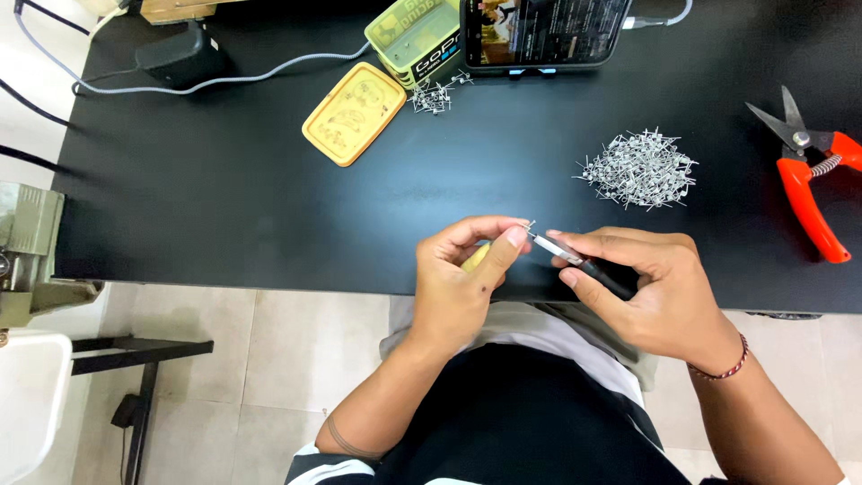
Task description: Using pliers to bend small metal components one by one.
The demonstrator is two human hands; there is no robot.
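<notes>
My left hand (462,274) pinches a tiny metal wire piece (530,225) between thumb and forefinger, with something yellow tucked in its palm. My right hand (642,283) grips a thin tool with a metal shaft and black handle (575,260), its tip touching the small piece. Both hands hover over the near edge of the black table (269,207). A heap of small silvery wire parts (642,168) lies just beyond my right hand.
Red-handled snips (808,175) lie at the right edge. A yellow lid (353,113), a green tin (415,38) and a smaller scatter of wire parts (434,95) sit at the back. A phone (543,31), black adapter (180,56) and cable lie further back.
</notes>
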